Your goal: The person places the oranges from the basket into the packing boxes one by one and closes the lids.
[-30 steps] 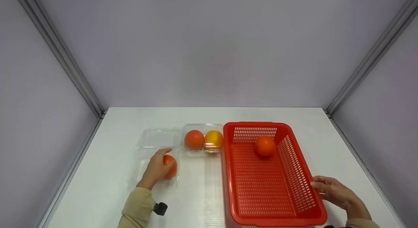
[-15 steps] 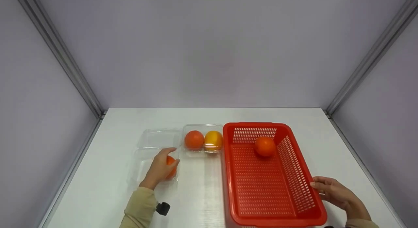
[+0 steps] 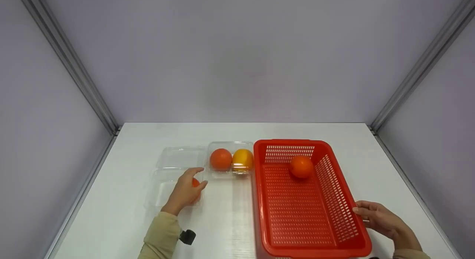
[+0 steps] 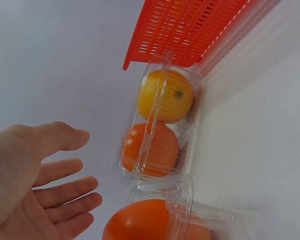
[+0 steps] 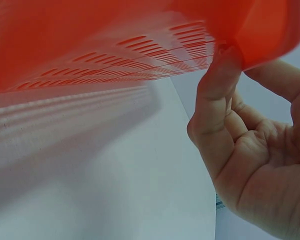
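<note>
On the left of the tabletop (image 3: 222, 222): transparent plastic clamshell (image 3: 162, 188), unfolded into a near and a far half.
Near orange (image 4: 135, 222): lying at the right end of the unfolded clamshell's near half, largely hidden beneath the left hand (image 3: 183, 190) in the head view.
Left-hand fingers: apart, loosely extended, wrapped round nothing; a gap beside the near orange showing in the left wrist view, though light contact cannot be ruled out.
Just changed at the left hand: shifted slightly rightward across the near orange, thumb tip now past the clamshell's right edge as seen from above, fruit left in place.
Meaning of that shift: reads as letting go rather than lifting; near orange judged settled in its half, with the two halves still unfolded.
Right hand (image 3: 382, 218): pinching the right rim of the red perforated basket (image 3: 262, 214), fingers and thumb clamped on it; unchanged over the same moment.
Inside the basket: basket orange (image 3: 301, 166), resting on the floor towards the far end, close to the right wall.
Between unfolded clamshell and basket: second clamshell (image 3: 230, 144), seemingly lidded, holding a boxed orange (image 3: 220, 159) on the left and a yellow citrus-like fruit (image 3: 242, 158) on the right; touching the basket or just beside it, cannot tell which.
</note>
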`<state>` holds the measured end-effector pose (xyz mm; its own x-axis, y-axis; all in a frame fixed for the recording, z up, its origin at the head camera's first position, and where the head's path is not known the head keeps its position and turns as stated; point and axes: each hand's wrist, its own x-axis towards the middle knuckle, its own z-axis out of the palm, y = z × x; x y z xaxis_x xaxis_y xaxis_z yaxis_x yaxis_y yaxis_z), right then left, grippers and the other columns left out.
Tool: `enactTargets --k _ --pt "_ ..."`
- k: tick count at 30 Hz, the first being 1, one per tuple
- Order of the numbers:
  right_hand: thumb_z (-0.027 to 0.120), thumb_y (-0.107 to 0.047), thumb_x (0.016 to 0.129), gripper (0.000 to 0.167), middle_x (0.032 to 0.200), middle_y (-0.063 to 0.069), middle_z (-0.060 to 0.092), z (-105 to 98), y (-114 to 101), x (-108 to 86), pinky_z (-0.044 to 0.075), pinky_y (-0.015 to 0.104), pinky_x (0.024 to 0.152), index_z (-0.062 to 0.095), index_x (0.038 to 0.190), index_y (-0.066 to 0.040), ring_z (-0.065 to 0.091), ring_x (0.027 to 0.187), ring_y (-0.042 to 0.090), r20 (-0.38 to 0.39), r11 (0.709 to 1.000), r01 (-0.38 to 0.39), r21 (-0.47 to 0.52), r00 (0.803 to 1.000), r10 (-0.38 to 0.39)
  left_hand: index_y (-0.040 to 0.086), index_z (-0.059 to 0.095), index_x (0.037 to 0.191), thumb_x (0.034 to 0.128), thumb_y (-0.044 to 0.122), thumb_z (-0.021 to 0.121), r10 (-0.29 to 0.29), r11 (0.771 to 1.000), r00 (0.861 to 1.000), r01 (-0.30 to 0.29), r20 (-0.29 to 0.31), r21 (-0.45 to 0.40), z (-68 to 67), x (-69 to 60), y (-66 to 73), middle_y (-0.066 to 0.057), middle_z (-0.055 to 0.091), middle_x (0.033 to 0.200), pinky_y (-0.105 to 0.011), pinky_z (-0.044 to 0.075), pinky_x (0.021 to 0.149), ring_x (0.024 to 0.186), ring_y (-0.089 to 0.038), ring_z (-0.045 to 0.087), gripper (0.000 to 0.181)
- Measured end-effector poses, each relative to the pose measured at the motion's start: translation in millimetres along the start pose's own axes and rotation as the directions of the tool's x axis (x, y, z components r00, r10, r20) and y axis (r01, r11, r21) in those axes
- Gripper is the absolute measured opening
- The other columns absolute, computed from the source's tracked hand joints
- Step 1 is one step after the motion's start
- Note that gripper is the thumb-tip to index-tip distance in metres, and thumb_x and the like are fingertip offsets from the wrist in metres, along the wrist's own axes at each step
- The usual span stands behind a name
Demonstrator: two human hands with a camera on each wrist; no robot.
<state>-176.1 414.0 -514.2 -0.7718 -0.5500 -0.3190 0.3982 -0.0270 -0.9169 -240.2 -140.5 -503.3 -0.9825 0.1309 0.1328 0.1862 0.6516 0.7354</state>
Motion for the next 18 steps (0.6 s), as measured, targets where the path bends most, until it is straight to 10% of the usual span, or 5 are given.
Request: enactTargets --k 18 --pt "0.032 -0.007 0.099 0.027 0.107 0.005 0.061 -1 0 -0.5 0.048 0.040 0.088 0.054 0.114 -0.004 0.060 0.100 0.021 0.021 1.000 -0.003 0.002 1.000 0.003 0.003 0.054 0.121 0.0839 0.018 0.065 0.036 0.998 0.999 -0.036 -0.004 0.052 3.7 -0.7 11.0 -0.013 0.056 0.117 -0.043 0.044 0.092 0.106 -0.028 0.054 0.041"
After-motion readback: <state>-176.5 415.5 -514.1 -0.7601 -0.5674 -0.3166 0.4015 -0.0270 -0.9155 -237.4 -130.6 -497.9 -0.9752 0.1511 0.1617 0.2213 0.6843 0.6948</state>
